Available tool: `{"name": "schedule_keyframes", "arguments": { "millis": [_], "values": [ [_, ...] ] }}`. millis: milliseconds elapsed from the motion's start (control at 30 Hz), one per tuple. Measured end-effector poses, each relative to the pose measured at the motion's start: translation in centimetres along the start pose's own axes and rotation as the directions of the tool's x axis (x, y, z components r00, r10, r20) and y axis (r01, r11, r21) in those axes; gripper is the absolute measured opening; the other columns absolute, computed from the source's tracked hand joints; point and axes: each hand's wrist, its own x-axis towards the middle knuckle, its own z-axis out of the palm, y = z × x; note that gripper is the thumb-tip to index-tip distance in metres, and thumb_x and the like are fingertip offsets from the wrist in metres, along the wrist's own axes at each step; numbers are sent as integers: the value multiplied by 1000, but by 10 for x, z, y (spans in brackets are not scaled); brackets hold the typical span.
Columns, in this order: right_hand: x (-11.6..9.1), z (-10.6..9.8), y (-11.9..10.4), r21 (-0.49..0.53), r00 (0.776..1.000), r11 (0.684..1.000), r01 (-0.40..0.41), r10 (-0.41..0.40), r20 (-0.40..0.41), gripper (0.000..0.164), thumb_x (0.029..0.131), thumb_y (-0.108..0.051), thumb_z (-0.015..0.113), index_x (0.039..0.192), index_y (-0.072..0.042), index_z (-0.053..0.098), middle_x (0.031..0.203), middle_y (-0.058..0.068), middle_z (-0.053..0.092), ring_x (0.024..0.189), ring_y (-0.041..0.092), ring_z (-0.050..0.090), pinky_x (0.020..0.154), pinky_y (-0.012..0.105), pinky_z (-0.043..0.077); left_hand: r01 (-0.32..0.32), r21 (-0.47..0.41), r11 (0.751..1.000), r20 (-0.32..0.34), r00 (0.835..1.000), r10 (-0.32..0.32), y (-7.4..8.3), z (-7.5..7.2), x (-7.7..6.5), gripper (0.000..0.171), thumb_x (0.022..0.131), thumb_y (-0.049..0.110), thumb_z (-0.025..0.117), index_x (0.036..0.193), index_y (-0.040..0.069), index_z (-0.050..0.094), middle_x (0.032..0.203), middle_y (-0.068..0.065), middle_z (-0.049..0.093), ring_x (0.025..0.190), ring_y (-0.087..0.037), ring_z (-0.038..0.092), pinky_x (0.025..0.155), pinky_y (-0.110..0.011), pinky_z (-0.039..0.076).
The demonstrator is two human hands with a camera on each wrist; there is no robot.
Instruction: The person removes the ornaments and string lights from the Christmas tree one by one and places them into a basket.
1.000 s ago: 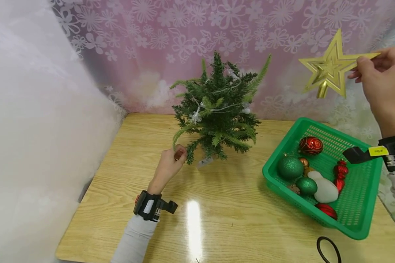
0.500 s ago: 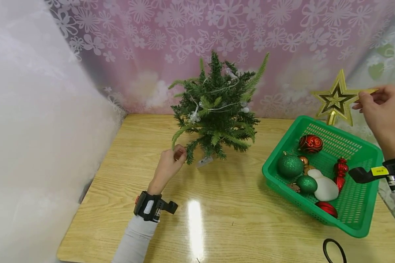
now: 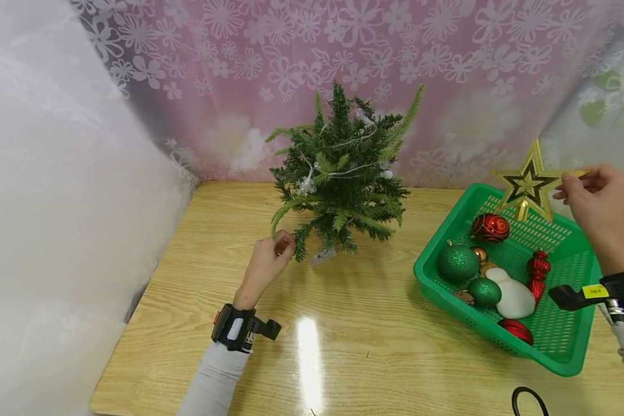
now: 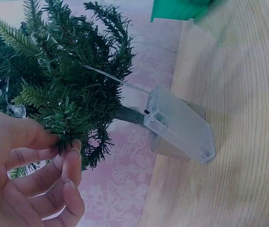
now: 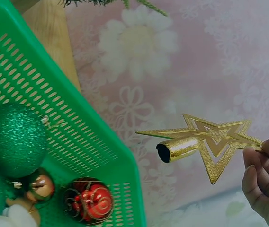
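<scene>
My right hand (image 3: pixel 600 208) pinches one point of a gold star tree topper (image 3: pixel 529 184), held over the back edge of the green basket in the head view. In the right wrist view the topper's hollow socket (image 5: pixel 178 149) faces left, with thumb and fingers at the far tip. A small artificial Christmas tree (image 3: pixel 343 173) stands at the back of the table, wound with a light string. My left hand (image 3: pixel 270 260) pinches the tip of a low branch (image 4: pixel 66 137) between thumb and fingers. Beside the trunk sits a clear battery box (image 4: pixel 179 125).
The green basket (image 3: pixel 423 277) at the right holds green glitter balls (image 3: pixel 459 263), a red patterned ball (image 3: pixel 491 228), a red drop ornament (image 3: pixel 538 274) and a white ornament (image 3: pixel 515 297). A black loop (image 3: pixel 529 398) lies near the front edge.
My right hand has lowered the star from high against the curtain down to the basket's back edge. The left hand keeps its place at the branch.
</scene>
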Motion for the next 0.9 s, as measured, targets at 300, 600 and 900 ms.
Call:
{"name": "schedule_keyframes", "arguments": {
  "millis": [300,600,900],
  "values": [
    [-11,-1,26,29,996,996,-85,84,37,13,97,-15,49,86,-21,51,58,-37,43,51,-20,46,52,4,36,10,-5,1000,9,1000,-10,1,-2,-1,11,96,8,55,95,6,66,81,-13,68,65,-16,61,60,-31,51],
    [-17,4,43,-153,996,987,-48,59,65,36,100,-20,45,113,11,56,52,-45,30,47,-23,33,44,11,32,14,-8,1000,5,1000,-14,1,-1,-1,10,95,9,57,95,7,67,79,-8,67,66,-16,61,62,-31,50],
    [-30,17,60,-197,993,980,-22,44,106,33,99,-14,46,113,15,56,56,-3,54,46,-20,30,55,17,39,21,3,1000,3,1000,-21,0,-1,-2,11,96,8,57,94,7,68,76,-4,66,67,-14,61,63,-30,51]
  ]
}}
